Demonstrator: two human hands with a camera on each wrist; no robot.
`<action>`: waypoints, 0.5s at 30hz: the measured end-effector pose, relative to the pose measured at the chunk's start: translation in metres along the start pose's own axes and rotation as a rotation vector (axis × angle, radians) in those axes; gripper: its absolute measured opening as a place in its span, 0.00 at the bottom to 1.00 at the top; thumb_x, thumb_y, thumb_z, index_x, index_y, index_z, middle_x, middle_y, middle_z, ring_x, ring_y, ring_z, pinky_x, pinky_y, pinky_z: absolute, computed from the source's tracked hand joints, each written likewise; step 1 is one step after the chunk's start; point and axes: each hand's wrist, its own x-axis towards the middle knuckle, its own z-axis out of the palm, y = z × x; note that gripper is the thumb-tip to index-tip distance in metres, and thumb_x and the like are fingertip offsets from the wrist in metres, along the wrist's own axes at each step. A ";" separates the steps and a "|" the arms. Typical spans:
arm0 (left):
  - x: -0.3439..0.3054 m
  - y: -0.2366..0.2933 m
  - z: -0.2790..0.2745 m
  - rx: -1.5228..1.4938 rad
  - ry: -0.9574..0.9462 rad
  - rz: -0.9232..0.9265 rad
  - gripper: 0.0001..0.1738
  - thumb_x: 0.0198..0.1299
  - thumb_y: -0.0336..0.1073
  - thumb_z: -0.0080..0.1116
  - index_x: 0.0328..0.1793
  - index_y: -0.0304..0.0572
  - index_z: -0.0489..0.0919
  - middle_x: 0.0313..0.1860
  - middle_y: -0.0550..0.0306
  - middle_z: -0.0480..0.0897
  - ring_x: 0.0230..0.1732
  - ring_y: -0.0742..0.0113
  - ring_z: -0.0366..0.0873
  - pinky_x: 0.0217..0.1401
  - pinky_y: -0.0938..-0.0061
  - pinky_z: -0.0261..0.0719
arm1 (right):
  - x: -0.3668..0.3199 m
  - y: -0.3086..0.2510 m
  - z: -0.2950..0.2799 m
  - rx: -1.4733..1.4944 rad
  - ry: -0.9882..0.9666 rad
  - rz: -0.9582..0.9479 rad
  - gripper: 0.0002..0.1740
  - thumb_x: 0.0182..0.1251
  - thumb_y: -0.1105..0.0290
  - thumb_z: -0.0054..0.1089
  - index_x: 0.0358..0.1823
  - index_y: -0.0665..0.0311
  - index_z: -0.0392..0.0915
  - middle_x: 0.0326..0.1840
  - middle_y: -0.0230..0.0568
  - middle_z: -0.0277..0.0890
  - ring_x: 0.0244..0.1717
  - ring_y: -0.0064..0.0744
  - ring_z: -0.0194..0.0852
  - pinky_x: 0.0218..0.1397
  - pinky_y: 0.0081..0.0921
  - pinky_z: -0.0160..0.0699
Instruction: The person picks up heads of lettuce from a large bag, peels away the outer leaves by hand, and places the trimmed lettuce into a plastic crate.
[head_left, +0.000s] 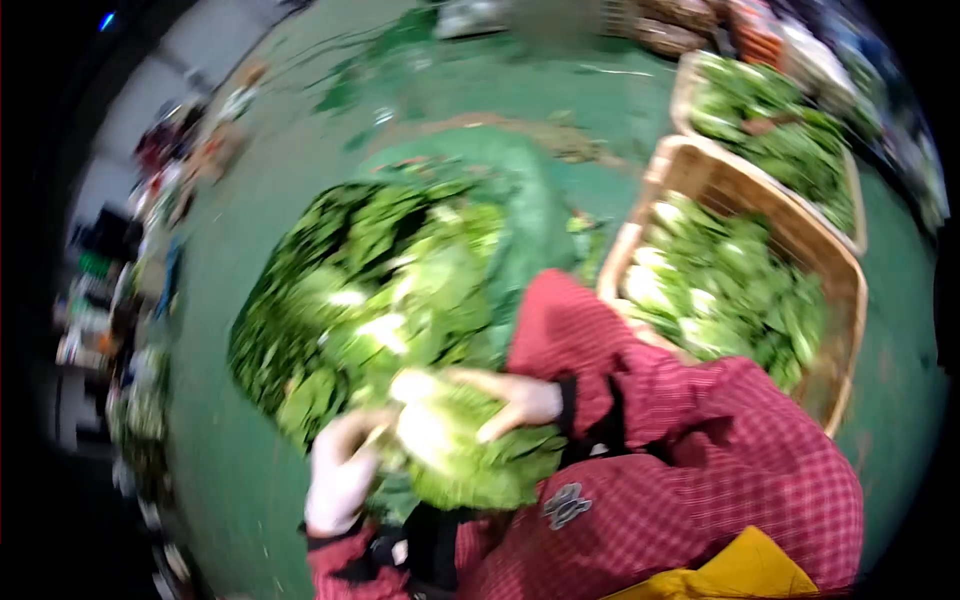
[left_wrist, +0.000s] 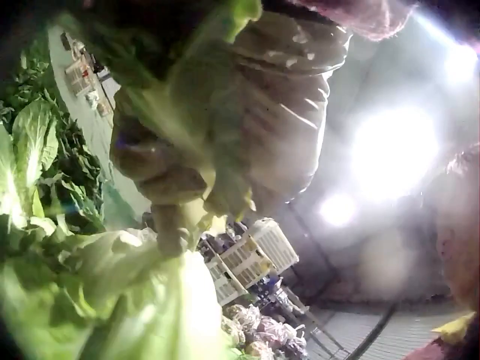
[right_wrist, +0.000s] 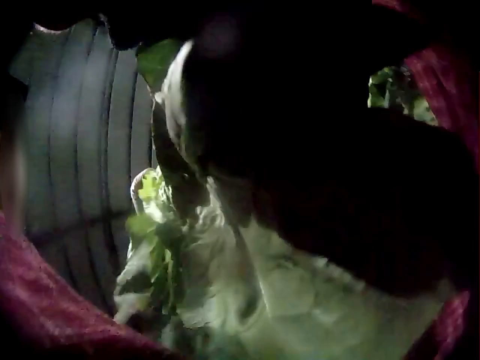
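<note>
A head of leafy greens [head_left: 465, 450] with a pale base is held low in the middle of the head view. The right hand [head_left: 515, 398] grips it from above, thumb and fingers spread around it. At its left side, the left hand [head_left: 343, 465] pinches a leaf with curled fingers. In the left wrist view the gloved left hand [left_wrist: 262, 112] holds a leaf [left_wrist: 180, 105] beside the pale head [left_wrist: 191, 300]. The right wrist view is mostly dark, with leaves [right_wrist: 277, 292] below the hand. A heap of greens [head_left: 400, 270] lies just beyond both hands.
Green sacking [head_left: 530, 200] lies around the heap. Two baskets of greens stand at the right, the nearer with a tan rim [head_left: 850, 330], the other [head_left: 855, 215] behind it. Assorted goods [head_left: 130, 330] line the left side of the green floor [head_left: 220, 500].
</note>
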 end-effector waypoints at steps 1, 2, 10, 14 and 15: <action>0.001 -0.010 -0.005 -0.048 -0.083 0.044 0.21 0.51 0.30 0.58 0.52 0.29 0.82 0.40 0.51 0.85 0.40 0.61 0.82 0.48 0.70 0.79 | -0.004 0.006 -0.001 -0.003 -0.020 0.010 0.62 0.49 0.65 0.78 0.79 0.68 0.42 0.80 0.51 0.48 0.79 0.40 0.44 0.80 0.33 0.47; -0.001 -0.004 -0.005 -0.108 -0.078 0.001 0.19 0.52 0.35 0.55 0.48 0.30 0.82 0.35 0.55 0.83 0.31 0.68 0.76 0.36 0.75 0.73 | -0.009 -0.002 0.006 0.264 -0.082 0.082 0.61 0.49 0.68 0.76 0.80 0.65 0.42 0.78 0.50 0.51 0.77 0.39 0.49 0.78 0.34 0.51; 0.045 -0.145 -0.097 0.196 0.560 0.175 0.25 0.65 0.36 0.53 0.67 0.34 0.71 0.52 0.47 0.77 0.51 0.64 0.75 0.55 0.76 0.74 | -0.073 -0.052 -0.055 0.052 0.191 -0.227 0.59 0.49 0.62 0.78 0.79 0.62 0.47 0.76 0.50 0.55 0.74 0.43 0.55 0.78 0.40 0.52; 0.041 -0.197 -0.084 0.739 0.532 -0.071 0.48 0.56 0.32 0.63 0.82 0.44 0.50 0.78 0.37 0.53 0.77 0.45 0.53 0.78 0.56 0.54 | -0.183 -0.152 -0.117 -0.267 0.778 -0.365 0.56 0.45 0.69 0.79 0.77 0.60 0.54 0.74 0.44 0.61 0.74 0.39 0.56 0.76 0.39 0.57; 0.035 -0.205 -0.076 0.735 0.538 -0.016 0.49 0.54 0.30 0.65 0.81 0.43 0.52 0.77 0.37 0.54 0.77 0.43 0.52 0.79 0.55 0.51 | -0.211 -0.175 -0.127 -0.309 0.927 -0.389 0.56 0.43 0.70 0.80 0.76 0.60 0.56 0.73 0.42 0.62 0.74 0.38 0.57 0.76 0.39 0.59</action>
